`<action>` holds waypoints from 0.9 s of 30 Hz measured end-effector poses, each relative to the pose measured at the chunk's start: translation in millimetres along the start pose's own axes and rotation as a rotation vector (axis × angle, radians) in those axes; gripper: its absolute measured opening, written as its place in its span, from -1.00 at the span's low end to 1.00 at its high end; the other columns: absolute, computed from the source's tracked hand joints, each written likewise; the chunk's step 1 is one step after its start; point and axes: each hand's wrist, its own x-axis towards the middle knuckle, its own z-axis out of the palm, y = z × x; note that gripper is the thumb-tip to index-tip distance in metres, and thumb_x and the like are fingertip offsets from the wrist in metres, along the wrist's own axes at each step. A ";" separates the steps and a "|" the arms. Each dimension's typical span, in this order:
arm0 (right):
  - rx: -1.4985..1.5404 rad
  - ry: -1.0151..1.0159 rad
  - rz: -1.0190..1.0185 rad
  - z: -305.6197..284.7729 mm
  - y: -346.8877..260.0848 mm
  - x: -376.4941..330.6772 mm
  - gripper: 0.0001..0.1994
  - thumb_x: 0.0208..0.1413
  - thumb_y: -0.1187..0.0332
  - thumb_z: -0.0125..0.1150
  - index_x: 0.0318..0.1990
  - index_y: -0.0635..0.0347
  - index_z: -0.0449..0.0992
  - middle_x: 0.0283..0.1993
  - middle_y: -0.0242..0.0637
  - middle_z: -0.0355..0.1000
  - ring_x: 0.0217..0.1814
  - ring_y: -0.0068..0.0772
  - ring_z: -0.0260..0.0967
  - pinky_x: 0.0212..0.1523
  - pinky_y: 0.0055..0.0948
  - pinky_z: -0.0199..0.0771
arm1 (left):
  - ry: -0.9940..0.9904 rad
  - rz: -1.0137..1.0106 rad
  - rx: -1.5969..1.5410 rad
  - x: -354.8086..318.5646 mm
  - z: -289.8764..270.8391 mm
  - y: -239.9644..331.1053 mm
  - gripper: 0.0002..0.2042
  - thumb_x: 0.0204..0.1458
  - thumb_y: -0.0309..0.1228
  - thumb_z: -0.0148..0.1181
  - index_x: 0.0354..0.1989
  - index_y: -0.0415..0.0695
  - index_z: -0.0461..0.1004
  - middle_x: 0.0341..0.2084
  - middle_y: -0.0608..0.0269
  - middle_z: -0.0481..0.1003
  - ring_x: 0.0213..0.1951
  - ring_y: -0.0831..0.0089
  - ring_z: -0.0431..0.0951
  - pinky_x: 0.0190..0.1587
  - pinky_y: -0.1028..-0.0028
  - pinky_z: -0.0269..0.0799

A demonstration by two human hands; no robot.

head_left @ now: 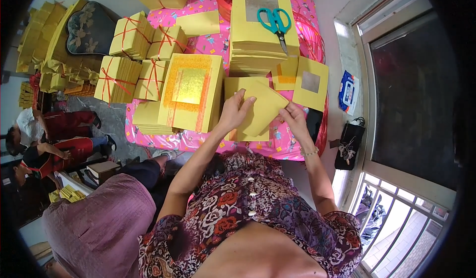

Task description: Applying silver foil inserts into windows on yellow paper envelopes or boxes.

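Observation:
A few sheets of yellow paper (263, 110) lie fanned at a slant between my hands, over more yellow paper near the table's front edge. My left hand (235, 113) grips their left side, its thumb on top. At the right corner, the fingers of my right hand (296, 121) pinch the sheets. Just left stands a thick stack of yellow paper (214, 75) topped with an orange and gold print. Beyond my hands, teal-handled scissors (275, 23) rest on a tall yellow paper stack (248, 36). A yellow sheet with a silver square (317, 70) lies to the right.
Bundles tied with red cord (119, 80) fill the left of the pink table cover (210, 141). Loose red cord (310, 30) hangs along the right edge. Other people (69, 146) sit at the far left. A wall and window (416, 94) border the right.

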 end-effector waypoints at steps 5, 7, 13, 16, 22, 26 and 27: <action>-0.148 0.057 0.064 2.9 5.5 -5.5 -0.82 0.27 0.37 0.12 -0.15 0.31 0.55 -0.30 -0.41 0.53 -0.36 -0.67 0.43 -0.33 -0.60 0.46 | 0.026 0.034 -0.012 -4.8 3.3 2.8 -0.64 0.22 -0.20 0.06 -0.43 -0.27 0.22 -0.70 -0.06 0.29 -0.62 0.11 0.36 -0.50 0.19 0.23; -0.153 0.061 0.049 4.4 4.8 -5.1 -0.82 0.27 0.37 0.12 -0.16 0.31 0.55 -0.32 -0.42 0.53 -0.36 -0.68 0.42 -0.33 -0.61 0.46 | 0.035 0.022 -0.009 -5.8 3.2 8.8 -0.64 0.22 -0.20 0.05 -0.42 -0.27 0.23 -0.70 -0.06 0.29 -0.62 0.10 0.36 -0.50 0.19 0.23; -0.157 0.003 0.074 13.7 -2.3 -6.0 -0.82 0.28 0.35 0.11 -0.20 0.30 0.55 -0.34 -0.43 0.53 -0.38 -0.70 0.42 -0.36 -0.64 0.45 | 0.081 -0.014 -0.121 -6.7 7.2 -1.4 -0.73 0.25 -0.26 0.02 -0.27 -0.28 0.33 -0.59 0.01 0.41 -0.52 0.27 0.43 -0.38 0.28 0.34; -0.180 -0.020 0.159 13.6 6.0 -11.5 -0.81 0.28 0.34 0.11 -0.18 0.30 0.54 -0.34 -0.44 0.53 -0.40 -0.71 0.43 -0.43 -0.67 0.45 | 0.078 -0.032 -0.190 -6.9 7.9 3.0 -0.76 0.26 -0.30 0.00 -0.18 -0.28 0.37 -0.50 0.08 0.48 -0.44 0.40 0.46 -0.30 0.36 0.39; -0.174 0.030 0.247 31.7 -0.1 -14.8 -0.78 0.27 0.30 0.13 -0.16 0.31 0.56 -0.38 -0.42 0.53 -0.41 -0.70 0.44 -0.43 -0.65 0.48 | 0.126 -0.097 -0.257 -8.1 6.3 -1.7 -0.76 0.26 -0.31 0.01 -0.17 -0.29 0.38 -0.49 0.13 0.48 -0.40 0.53 0.43 -0.29 0.40 0.39; -0.244 -0.035 0.300 34.9 14.8 -23.4 -0.75 0.26 0.28 0.15 -0.17 0.33 0.57 -0.38 -0.39 0.54 -0.40 -0.67 0.47 -0.40 -0.64 0.52 | 0.156 -0.095 -0.186 -10.7 4.1 -6.3 -0.78 0.27 -0.32 0.00 -0.20 -0.28 0.38 -0.49 0.23 0.46 -0.41 0.58 0.38 -0.31 0.44 0.36; -0.226 -0.040 0.302 35.0 15.1 -23.2 -0.76 0.26 0.28 0.16 -0.18 0.33 0.57 -0.37 -0.37 0.55 -0.39 -0.65 0.49 -0.38 -0.62 0.53 | 0.155 -0.096 -0.186 -11.2 4.9 -6.5 -0.78 0.27 -0.32 0.00 -0.20 -0.28 0.38 -0.49 0.23 0.46 -0.41 0.58 0.38 -0.31 0.44 0.36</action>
